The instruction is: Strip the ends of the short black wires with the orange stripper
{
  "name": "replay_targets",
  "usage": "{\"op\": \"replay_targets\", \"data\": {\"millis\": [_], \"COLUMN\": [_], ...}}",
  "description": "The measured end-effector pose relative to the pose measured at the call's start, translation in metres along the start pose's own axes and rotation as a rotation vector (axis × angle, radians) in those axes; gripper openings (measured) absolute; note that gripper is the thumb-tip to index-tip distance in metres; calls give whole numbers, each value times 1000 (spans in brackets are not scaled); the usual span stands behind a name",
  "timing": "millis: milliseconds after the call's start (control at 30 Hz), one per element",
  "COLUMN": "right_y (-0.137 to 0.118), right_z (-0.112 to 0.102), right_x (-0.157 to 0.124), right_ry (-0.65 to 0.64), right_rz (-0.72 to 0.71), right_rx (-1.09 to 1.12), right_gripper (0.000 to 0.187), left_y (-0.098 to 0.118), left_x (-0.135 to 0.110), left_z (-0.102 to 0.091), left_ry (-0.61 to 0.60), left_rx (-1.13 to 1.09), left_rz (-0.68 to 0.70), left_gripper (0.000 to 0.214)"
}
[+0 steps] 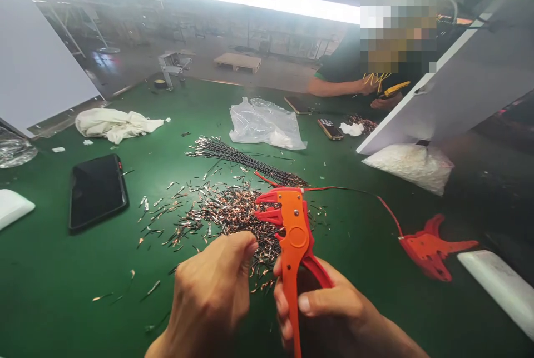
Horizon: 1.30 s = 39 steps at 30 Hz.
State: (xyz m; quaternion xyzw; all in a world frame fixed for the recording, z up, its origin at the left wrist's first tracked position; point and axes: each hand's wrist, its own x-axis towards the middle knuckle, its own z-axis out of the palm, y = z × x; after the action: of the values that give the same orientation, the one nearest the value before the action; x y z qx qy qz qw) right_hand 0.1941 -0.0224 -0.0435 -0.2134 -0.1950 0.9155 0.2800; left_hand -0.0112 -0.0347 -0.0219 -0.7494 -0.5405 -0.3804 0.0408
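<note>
My right hand (334, 302) is wrapped round the handles of an orange and red wire stripper (297, 238), held upright with its jaws toward the left. Just left of the tool, my left hand (212, 280) is closed in a pinch; whatever lies between its fingers is hidden. Beyond both hands spreads a pile of cut wire ends (233, 210) with bits of bare copper and dark insulation. Behind that pile lies a bundle of long dark wires (246, 159), stripped at the tips.
On the green table (54, 291) lie a black phone (99, 191), a white cloth (114, 123), a clear plastic bag (265, 124) and a second wire stripper (434, 247). A co-worker's hand (369, 86) holds yellow wires behind a white panel (442, 85).
</note>
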Motion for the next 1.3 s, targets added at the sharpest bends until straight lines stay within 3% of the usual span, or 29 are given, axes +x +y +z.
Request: {"op": "replay_targets", "data": {"millis": [100,200,333,467,633,767,833,900,933,1100,1300], "right_y": [2,2,2,-2,-8,-15,-17,-17,-16,-2,12], "right_z": [3,9,14,15,17,17,15,13,12,9,5], "right_x": [2,8,12,9,2,-2,-3,-4,-4,2,2], "right_ry": [-26,-20,181,299,276,237,201,159,130,-85,-80], "right_rz": [21,-23,-156,-183,-108,-92,-125,-154,-157,-49,106], "right_rx": [-5,-32,-79,-70,-89,-84,-101,-99,-79,77,55], "right_gripper": [40,51,56,58,62,64,67,67,66,61,53], "left_y": [-1,4,16,25,25,24,23,20,18,10,6], "left_x": [-1,-1,-2,-14,-31,-21,-9,2,6,11,5], "left_z": [2,4,9,17,28,17,7,-2,-5,-1,1], "left_ry": [-15,-104,-189,-281,-476,-473,-494,-412,-348,-194,-261], "left_rx": [-56,-197,-267,-106,-40,-179,-309,-344,-293,-213,-442], "left_rz": [37,65,151,160,100,97,26,-47,-89,-146,-222], "left_gripper": [18,21,17,52,23,29,29,13,18,27,29]}}
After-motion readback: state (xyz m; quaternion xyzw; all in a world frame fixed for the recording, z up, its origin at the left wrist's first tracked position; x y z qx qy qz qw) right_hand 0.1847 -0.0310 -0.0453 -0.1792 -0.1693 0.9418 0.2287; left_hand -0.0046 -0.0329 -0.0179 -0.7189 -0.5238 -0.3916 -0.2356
